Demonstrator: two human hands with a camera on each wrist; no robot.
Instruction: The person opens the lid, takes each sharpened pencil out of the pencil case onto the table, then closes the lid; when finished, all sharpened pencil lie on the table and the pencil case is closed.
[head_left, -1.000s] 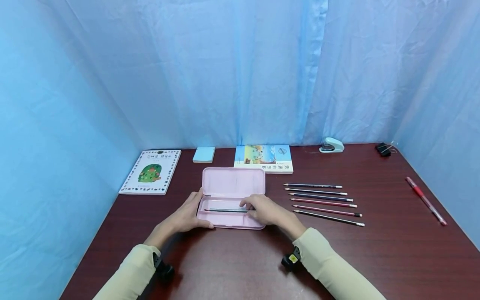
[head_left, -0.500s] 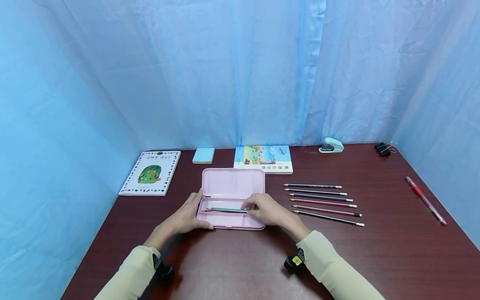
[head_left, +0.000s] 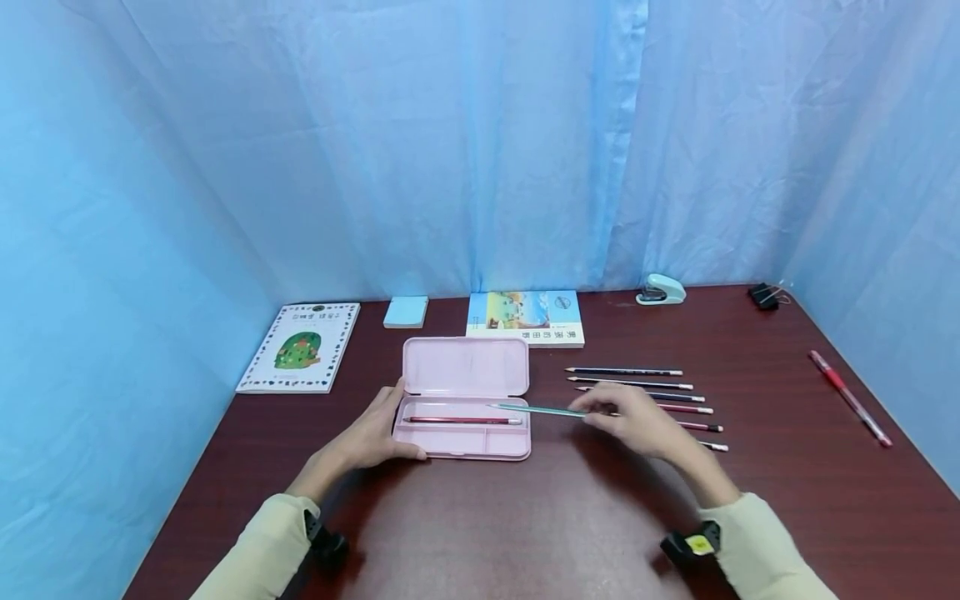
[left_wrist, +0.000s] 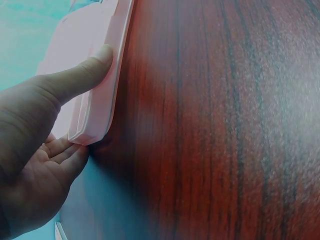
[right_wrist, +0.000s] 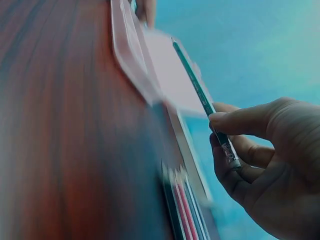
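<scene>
A pink pencil case lies on the table with its lid raised at the back. At its left end my left hand holds it, thumb over the front edge, as the left wrist view also shows. A red pencil rests in the long rear compartment. My right hand pinches a green pencil near its metal-tipped end. Its pointed end reaches over the right part of the case, tilted upward in the right wrist view. My right hand partly covers the row of pencils on the table.
Two books, one white and one blue and white, lie at the back, with a light blue notepad between them. A mint stapler, a black binder clip and a red pen are at the right. Blue curtains enclose the table.
My right hand has moved right, out of the case, drawing the green pencil with it. The red pencil now shows along its full length. My left hand has stayed on the case.
</scene>
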